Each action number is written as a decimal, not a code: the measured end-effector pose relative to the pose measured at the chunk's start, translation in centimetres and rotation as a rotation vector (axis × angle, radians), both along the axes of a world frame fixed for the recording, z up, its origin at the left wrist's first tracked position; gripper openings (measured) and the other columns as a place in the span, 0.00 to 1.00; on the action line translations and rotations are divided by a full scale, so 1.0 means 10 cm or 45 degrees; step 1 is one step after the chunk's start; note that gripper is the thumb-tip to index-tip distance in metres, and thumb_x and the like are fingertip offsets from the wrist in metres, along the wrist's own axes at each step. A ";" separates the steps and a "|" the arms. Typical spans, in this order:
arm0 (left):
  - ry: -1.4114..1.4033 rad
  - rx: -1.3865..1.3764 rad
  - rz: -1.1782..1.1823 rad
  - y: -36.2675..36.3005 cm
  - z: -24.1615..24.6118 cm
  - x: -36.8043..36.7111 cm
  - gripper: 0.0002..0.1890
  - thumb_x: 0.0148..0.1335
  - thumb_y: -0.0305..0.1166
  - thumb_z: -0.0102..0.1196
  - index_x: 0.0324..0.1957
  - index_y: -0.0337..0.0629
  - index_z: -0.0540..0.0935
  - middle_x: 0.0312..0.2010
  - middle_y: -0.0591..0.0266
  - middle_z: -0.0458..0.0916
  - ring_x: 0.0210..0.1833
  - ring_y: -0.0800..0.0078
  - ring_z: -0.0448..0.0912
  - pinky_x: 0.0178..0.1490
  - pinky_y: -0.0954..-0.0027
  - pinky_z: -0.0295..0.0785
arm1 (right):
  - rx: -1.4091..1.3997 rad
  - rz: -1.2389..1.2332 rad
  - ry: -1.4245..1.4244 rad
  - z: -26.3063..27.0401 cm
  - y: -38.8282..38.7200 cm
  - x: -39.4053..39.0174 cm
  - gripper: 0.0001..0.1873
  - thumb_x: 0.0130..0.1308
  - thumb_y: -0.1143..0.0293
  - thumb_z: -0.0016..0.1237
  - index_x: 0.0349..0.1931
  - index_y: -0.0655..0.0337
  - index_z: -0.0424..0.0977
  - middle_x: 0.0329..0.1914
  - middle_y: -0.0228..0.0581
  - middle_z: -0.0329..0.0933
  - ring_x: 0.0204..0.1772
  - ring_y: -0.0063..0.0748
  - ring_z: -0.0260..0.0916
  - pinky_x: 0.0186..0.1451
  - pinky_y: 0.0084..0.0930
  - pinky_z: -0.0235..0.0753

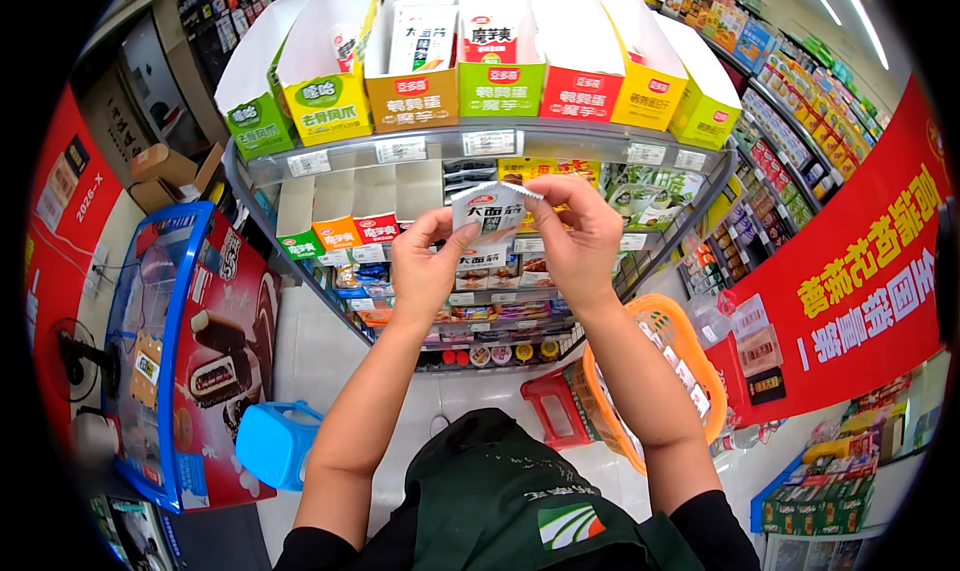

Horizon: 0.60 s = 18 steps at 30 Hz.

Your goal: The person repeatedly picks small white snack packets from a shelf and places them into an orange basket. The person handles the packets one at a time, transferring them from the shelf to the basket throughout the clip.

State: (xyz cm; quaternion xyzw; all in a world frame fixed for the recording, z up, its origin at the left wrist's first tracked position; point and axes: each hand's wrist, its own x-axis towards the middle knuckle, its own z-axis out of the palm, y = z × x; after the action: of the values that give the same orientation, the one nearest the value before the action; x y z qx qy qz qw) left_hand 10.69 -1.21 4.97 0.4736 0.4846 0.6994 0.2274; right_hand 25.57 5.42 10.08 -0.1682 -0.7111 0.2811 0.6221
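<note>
Both of my hands hold a small white printed snack packet in front of the shelf rack. My left hand pinches its lower left side between thumb and fingers. With my right hand I grip the packet's upper right corner. Part of another white packet shows just beneath it; whether I hold that one too is unclear. Behind the packet, a tier of the rack carries open display boxes, among them a red one and an orange one. Similar white packets stand in a brown display box on the top tier.
An orange plastic basket with packets sits at my right, beside a red stool. To my left are a blue plastic stool and a blue-rimmed ice-cream freezer. A red banner lines the right side.
</note>
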 end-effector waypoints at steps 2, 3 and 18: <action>-0.162 0.072 -0.058 0.00 0.09 0.13 0.10 0.58 0.23 0.60 0.42 0.33 0.80 0.33 0.63 0.83 0.34 0.82 0.79 0.40 0.79 0.74 | -0.292 0.148 0.089 0.01 0.00 0.10 0.09 0.57 0.80 0.55 0.39 0.67 0.76 0.32 0.36 0.78 0.28 0.15 0.72 0.28 0.14 0.71; -0.248 0.103 -0.106 0.03 0.13 0.22 0.10 0.59 0.25 0.60 0.42 0.32 0.80 0.32 0.62 0.84 0.33 0.82 0.79 0.39 0.79 0.74 | -0.365 0.166 0.106 -0.01 0.00 0.17 0.11 0.57 0.79 0.56 0.41 0.67 0.75 0.31 0.36 0.78 0.27 0.14 0.71 0.27 0.14 0.70; -0.147 -0.680 -0.931 0.56 -1.21 2.13 0.10 0.58 0.22 0.59 0.42 0.31 0.81 0.33 0.62 0.83 0.34 0.81 0.78 0.38 0.78 0.74 | -1.168 -0.337 0.292 -1.74 -0.58 2.26 0.13 0.61 0.76 0.54 0.46 0.67 0.71 0.39 0.34 0.79 0.32 0.12 0.73 0.30 0.11 0.71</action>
State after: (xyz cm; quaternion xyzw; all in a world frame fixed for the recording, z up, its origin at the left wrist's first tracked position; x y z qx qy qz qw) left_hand 32.04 4.37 -7.16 0.4986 0.4353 0.4490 0.6003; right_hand 48.20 -0.38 -7.28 -0.4818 -0.4135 0.5004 0.5886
